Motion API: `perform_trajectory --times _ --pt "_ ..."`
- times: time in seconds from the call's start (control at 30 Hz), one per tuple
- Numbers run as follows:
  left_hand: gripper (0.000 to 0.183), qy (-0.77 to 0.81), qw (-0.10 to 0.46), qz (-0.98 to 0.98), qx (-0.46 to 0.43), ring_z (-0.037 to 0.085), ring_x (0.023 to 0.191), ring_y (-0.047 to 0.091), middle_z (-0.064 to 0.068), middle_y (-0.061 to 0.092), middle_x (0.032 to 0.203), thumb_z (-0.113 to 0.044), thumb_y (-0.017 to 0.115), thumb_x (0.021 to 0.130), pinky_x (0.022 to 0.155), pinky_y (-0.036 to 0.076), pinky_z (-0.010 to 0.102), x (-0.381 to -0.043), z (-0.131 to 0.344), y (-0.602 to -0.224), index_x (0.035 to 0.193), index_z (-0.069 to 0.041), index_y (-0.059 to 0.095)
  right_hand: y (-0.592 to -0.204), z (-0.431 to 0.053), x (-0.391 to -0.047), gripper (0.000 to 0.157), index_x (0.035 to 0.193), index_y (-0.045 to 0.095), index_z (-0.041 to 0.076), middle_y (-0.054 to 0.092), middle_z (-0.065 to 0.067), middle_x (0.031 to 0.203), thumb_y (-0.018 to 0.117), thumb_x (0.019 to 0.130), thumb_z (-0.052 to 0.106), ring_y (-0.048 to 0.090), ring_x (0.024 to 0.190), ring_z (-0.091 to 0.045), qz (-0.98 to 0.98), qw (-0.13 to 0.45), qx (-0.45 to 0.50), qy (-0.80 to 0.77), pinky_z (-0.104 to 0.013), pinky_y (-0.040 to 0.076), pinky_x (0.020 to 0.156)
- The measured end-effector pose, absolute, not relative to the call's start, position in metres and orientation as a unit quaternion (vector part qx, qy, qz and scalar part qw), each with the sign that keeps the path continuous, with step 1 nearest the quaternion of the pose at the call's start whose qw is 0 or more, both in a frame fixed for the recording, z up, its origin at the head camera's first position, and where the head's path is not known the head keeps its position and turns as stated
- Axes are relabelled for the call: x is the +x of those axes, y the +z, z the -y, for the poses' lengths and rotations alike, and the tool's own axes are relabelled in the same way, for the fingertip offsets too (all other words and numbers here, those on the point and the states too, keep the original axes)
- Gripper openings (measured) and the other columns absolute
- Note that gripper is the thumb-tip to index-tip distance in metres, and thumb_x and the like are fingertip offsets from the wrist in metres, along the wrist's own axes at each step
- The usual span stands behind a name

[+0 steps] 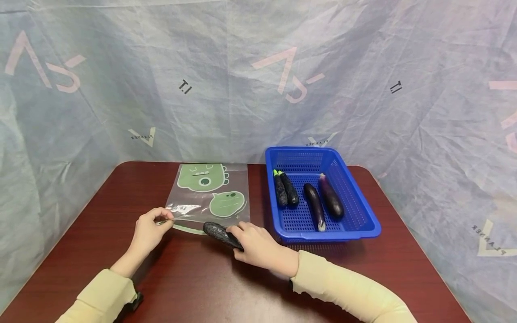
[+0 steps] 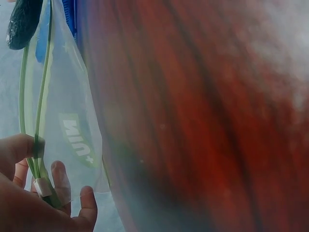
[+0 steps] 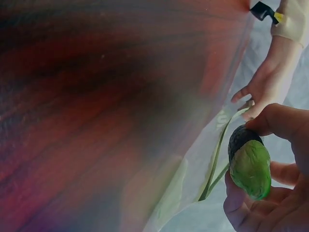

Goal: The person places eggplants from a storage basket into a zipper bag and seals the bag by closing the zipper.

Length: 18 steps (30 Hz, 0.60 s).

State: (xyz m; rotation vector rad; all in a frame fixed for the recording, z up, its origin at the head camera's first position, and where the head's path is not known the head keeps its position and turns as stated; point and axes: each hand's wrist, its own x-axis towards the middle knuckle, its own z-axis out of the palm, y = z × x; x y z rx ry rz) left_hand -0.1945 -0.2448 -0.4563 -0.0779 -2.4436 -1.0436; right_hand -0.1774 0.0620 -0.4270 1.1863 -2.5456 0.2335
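Note:
A clear zip bag [image 1: 198, 199] with green cartoon prints lies flat on the table, its mouth facing me and parted. My left hand [image 1: 149, 231] pinches the left corner of that mouth, close to a whitish slider [image 2: 42, 187] on the green zip strip. In my right hand [image 1: 256, 244] is a dark, bumpy cucumber [image 1: 218, 233], gripped around its rear part between thumb and fingers. Its bright green end [image 3: 253, 169] points back toward the palm in the right wrist view. The cucumber's dark tip overlaps the right part of the bag's mouth in the head view.
A blue plastic basket [image 1: 365, 224] stands to the right on the dark red table [image 1: 181, 287]. Inside it lie two dark cucumbers [image 1: 288, 190] with green tips and two eggplants [image 1: 331, 197]. A grey printed cloth [image 1: 226, 80] hangs behind the table and along its sides.

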Motion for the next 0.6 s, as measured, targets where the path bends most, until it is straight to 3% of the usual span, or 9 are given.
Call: perform_trajectory --times 0.27,0.4,0.6 --pt "0.024 -0.383 0.238 0.892 -0.029 0.015 0.074 0.06 0.001 0.065 0.074 0.0 0.073 0.071 0.067 0.043 0.014 -0.1945 0.2442 -0.4564 0.072 -0.022 0.062 -0.4324 -0.0592 -0.1777 0.048 0.114 0.058 0.015 0.059 0.002 0.091 0.075 0.072 0.029 0.061 0.08 -0.016 0.894 0.156 0.415 0.065 -0.029 0.051 0.057" --pt "0.024 -0.383 0.237 0.892 -0.03 0.01 0.073 0.059 0.001 0.065 0.073 0.0 0.073 0.071 0.068 0.043 0.013 -0.1947 0.2437 -0.4574 0.072 -0.021 0.062 -0.433 -0.0573 -0.179 0.046 0.112 0.059 0.015 0.06 0.001 0.09 0.075 0.071 0.03 0.061 0.08 -0.017 0.902 0.146 0.402 0.053 -0.031 0.05 0.055" --pt "0.024 -0.387 0.234 0.891 -0.035 0.007 0.072 0.058 0.0 0.065 0.073 0.0 0.074 0.071 0.069 0.044 0.013 -0.1956 0.2434 -0.4587 0.071 -0.022 0.063 -0.4309 -0.0544 -0.1812 0.039 0.098 0.056 0.012 0.059 -0.001 0.086 0.076 0.07 0.029 0.061 0.075 -0.019 0.916 0.141 0.372 0.043 -0.032 0.049 0.052"
